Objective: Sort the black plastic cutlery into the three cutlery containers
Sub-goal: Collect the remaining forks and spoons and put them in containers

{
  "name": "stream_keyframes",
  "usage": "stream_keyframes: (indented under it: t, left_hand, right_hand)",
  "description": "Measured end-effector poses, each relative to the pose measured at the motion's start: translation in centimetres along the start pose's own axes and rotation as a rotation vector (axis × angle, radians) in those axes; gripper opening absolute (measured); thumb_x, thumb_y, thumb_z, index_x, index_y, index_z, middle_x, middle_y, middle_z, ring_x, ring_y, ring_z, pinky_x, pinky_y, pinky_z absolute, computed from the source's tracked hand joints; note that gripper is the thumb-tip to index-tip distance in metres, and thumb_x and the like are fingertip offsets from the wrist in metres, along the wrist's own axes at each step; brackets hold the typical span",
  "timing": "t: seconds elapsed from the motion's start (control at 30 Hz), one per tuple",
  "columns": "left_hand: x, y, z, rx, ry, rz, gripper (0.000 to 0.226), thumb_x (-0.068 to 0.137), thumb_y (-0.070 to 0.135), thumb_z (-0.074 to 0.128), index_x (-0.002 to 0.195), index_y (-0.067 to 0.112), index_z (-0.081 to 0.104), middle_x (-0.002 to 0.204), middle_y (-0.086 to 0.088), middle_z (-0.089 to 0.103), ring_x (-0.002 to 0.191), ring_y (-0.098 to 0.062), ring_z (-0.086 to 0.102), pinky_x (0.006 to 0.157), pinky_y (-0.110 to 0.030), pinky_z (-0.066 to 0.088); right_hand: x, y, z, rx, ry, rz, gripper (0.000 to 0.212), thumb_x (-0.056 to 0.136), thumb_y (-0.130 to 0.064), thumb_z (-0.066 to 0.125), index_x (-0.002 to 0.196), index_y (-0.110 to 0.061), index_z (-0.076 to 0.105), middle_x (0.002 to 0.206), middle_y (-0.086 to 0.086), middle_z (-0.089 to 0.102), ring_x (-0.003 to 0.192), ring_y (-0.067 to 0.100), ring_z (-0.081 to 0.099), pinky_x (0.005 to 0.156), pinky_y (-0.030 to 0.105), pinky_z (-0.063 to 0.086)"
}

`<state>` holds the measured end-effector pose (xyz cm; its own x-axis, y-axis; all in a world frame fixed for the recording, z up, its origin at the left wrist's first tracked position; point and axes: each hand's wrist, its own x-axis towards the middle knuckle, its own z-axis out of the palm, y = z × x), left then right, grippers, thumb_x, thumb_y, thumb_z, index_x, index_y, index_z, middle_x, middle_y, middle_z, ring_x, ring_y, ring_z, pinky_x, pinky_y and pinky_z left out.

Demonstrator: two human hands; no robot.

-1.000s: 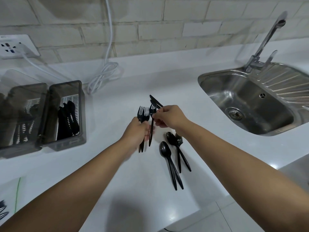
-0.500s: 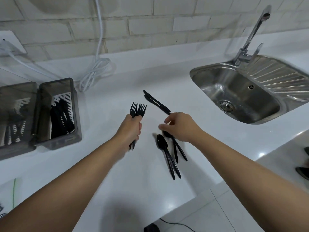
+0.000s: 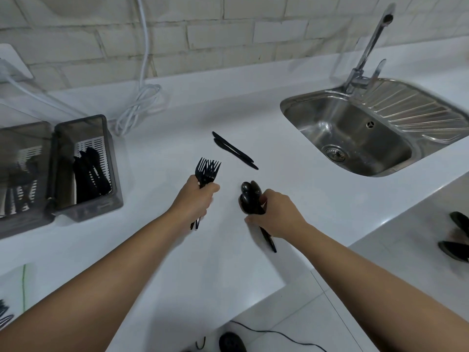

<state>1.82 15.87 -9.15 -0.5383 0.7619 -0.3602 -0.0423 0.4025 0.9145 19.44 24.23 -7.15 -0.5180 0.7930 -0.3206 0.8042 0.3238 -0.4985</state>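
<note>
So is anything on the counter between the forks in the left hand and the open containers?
Nothing visible: bare counter lies between the forks in the left hand and the nearest container.

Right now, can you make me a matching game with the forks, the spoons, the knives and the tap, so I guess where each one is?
Things:
1. forks
2. spoons
3. knives
4. tap

Places:
A. lying loose on the white counter
B. standing over the sink
C. gripped in the left hand
D. gripped in the right hand

Pairs: 1-C, 2-D, 3-A, 4-B
</note>
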Motion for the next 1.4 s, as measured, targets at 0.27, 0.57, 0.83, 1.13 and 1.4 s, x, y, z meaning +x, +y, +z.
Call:
stream_keyframes:
  t: [0.27,0.57,0.83,1.13,1.4]
  left_hand:
    - [-0.2,0.3,-0.3,0.018,0.018,0.012,0.019,0.083,0.021,0.054,0.084,0.017,0.035,0.064,-0.003,0.037,0.052,-0.019,0.029,0.050,-0.028,0.030]
    - [-0.2,0.1,-1.3,0.003,0.059,-0.021,0.018,0.085,0.020,0.056,0.089,0.017,0.039,0.070,-0.005,0.042,0.055,-0.020,0.034,0.053,-0.028,0.034]
    - [-0.2,0.4,-0.8,-0.035,0.020,-0.024,0.018,0.082,0.018,0.055,0.088,0.018,0.038,0.069,-0.002,0.037,0.057,-0.018,0.033,0.052,-0.028,0.030]
    - [-0.9,1.5,-1.3,-0.168,0.130,-0.089,0.031,0.087,0.024,0.037,0.090,0.012,0.066,0.073,-0.001,0.051,0.066,-0.020,0.041,0.062,-0.032,0.035]
    - [-3.5,2.3,-6.0,-0.252,0.310,0.053,0.039,0.095,0.001,0.030,0.111,0.014,0.064,0.078,0.002,0.049,0.066,-0.011,0.044,0.063,-0.022,0.039]
  right_hand:
    - [1.8,-0.4,-0.6,-0.117,-0.018,0.072,0.016,0.086,-0.017,0.058,0.079,-0.010,0.045,0.076,0.003,0.051,0.065,0.020,0.049,0.047,0.024,0.031]
    - [3.3,-0.5,-2.1,-0.320,-0.124,-0.003,0.003,0.092,-0.011,0.052,0.092,-0.008,0.054,0.087,0.006,0.058,0.077,0.023,0.052,0.056,0.026,0.038]
    - [3.6,0.5,-4.5,0.566,-0.360,-0.020,0.010,0.092,-0.005,0.058,0.098,-0.002,0.066,0.088,0.008,0.073,0.081,0.020,0.070,0.076,0.026,0.054]
    - [5.1,-2.7,-5.1,0.889,-0.497,-0.126,0.024,0.090,-0.003,0.060,0.113,0.002,0.063,0.097,0.009,0.072,0.083,0.019,0.068,0.077,0.024,0.057]
    - [5.6,-9.8,-4.1,0.883,-0.603,-0.306,0.018,0.089,-0.002,0.061,0.106,-0.002,0.065,0.094,0.006,0.072,0.082,0.020,0.068,0.071,0.023,0.057]
